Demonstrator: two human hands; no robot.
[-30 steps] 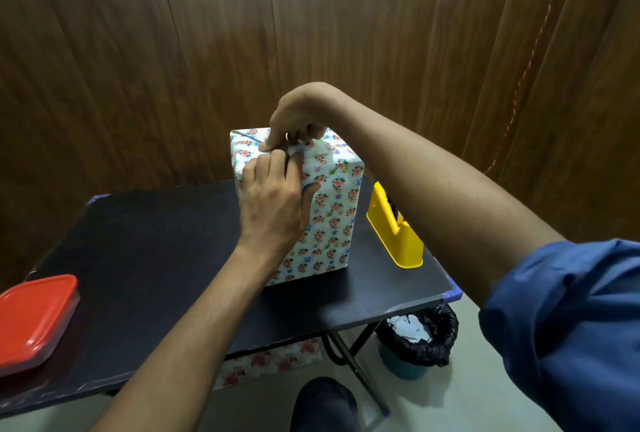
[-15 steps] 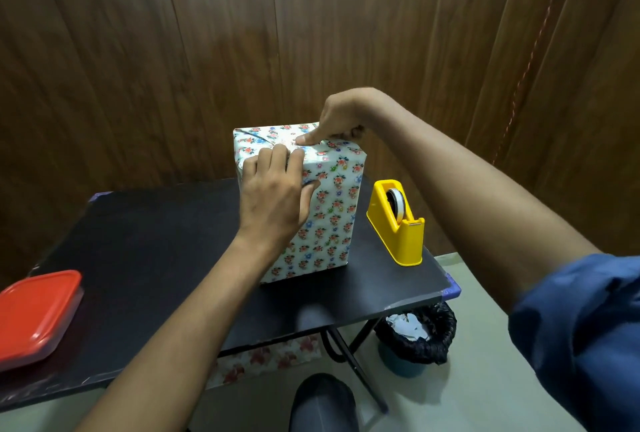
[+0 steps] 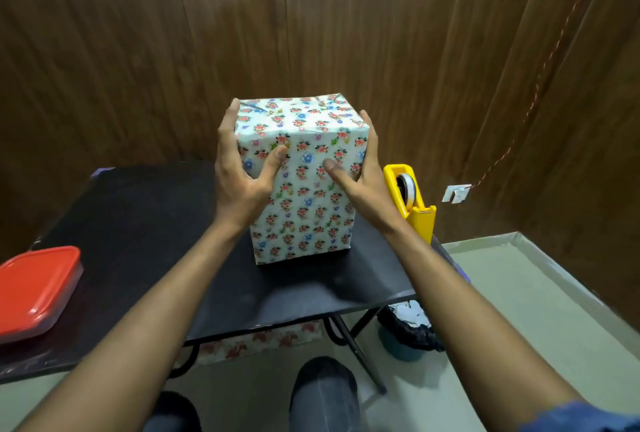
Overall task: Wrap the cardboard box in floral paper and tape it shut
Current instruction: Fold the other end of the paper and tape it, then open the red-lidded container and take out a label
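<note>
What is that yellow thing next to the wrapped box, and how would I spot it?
Find the black folding table before the wood-panelled wall. At its right edge, just right of the floral-papered box held between both hands, stands a yellow plastic tape dispenser. It is the only yellow thing there, with a roll of tape inside it.

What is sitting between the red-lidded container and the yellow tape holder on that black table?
The floral-wrapped box, held between the left hand and right hand. Between the red-lidded container and the box, the head view shows bare black table; the yellow tape dispenser stands beside the box.
</note>
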